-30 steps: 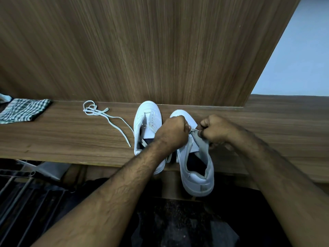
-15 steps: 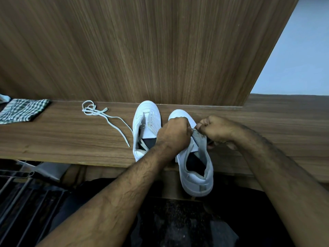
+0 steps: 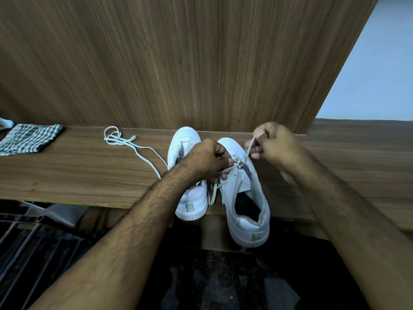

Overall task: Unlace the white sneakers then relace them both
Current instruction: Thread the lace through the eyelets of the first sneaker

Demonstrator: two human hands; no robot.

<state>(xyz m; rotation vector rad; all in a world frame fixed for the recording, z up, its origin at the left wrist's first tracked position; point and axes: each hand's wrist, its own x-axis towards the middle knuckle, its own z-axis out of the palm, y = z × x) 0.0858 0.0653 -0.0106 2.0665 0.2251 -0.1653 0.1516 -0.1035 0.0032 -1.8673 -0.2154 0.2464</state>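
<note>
Both hands' grip on lace (image 3: 249,147), above sneaker (image 3: 245,198)

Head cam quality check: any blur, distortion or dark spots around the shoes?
Head view: wide-angle bend in the shelf edge and back panel; dim, soft light, no glare; below the shelf nearly black; both hands and the lace slightly soft; the sneakers stay readable.

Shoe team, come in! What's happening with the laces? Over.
Both hands busy: right hand pinches lace end, left hand grips lace at right sneaker. Spare lace loose on shelf. Nothing blocking.
</note>
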